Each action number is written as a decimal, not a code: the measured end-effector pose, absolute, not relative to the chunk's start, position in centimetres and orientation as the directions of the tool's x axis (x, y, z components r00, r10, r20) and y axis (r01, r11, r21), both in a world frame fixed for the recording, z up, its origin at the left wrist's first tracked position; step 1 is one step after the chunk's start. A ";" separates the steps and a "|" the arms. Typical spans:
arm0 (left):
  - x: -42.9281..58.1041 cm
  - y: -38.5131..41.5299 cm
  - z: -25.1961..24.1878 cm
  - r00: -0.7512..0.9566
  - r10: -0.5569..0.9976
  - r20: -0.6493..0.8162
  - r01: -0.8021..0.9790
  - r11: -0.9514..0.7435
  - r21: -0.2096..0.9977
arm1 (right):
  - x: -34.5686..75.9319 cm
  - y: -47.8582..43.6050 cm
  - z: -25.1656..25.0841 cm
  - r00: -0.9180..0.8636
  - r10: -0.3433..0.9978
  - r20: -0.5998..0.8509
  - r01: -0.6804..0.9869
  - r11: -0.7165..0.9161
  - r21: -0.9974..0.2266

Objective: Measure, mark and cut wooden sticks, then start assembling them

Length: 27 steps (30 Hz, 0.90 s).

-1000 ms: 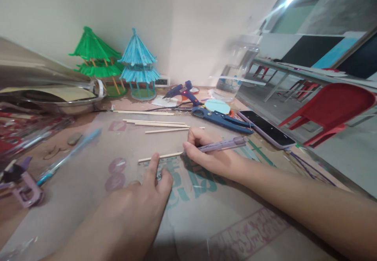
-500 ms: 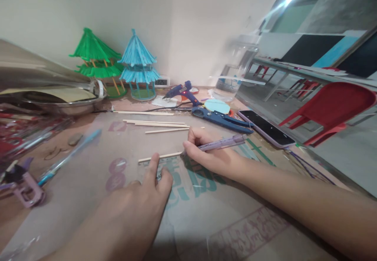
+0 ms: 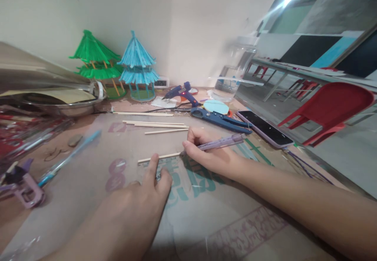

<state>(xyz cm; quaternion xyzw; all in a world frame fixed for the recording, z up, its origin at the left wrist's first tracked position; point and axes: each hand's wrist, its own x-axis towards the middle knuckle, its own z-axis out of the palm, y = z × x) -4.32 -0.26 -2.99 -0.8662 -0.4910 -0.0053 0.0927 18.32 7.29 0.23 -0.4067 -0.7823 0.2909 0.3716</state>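
A thin wooden stick (image 3: 169, 156) lies across the plastic-covered work surface. My left hand (image 3: 138, 198) presses its outstretched index fingertip on this stick, with the thumb apart and lower down. Its other fingers are partly hidden. A clear ruler (image 3: 160, 170) with markings lies under that hand, along the stick's near side. In my right hand (image 3: 203, 145) a translucent purple pen (image 3: 220, 143) is pinched, its tip at the stick's right end. Several more wooden sticks (image 3: 156, 124) lie beyond the hands.
At the back stand a green model pavilion (image 3: 94, 52), a blue one (image 3: 138, 56), and a glue gun (image 3: 182, 91). Blue-handled cutters (image 3: 220, 120) and a phone (image 3: 265, 129) lie right. On the left are a metal bowl (image 3: 73, 107), a blue pen (image 3: 70, 157) and a purple tool (image 3: 29, 190).
Both hands hold nearly the same places on the stick. The whole view has shifted very slightly; nothing has been picked up or let go.
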 end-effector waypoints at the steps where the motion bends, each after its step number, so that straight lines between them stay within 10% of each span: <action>1: -4.3 -0.3 -2.9 0.518 0.850 0.099 0.852 -0.501 -0.153 | 18.3 7.3 0.2 -0.391 0.855 0.341 0.413 0.494 -0.766; 27: -2.1 0.0 -0.3 0.545 0.838 -0.021 0.820 -0.538 -0.198 | 18.2 7.4 0.3 -0.380 0.864 0.331 0.425 0.481 -0.767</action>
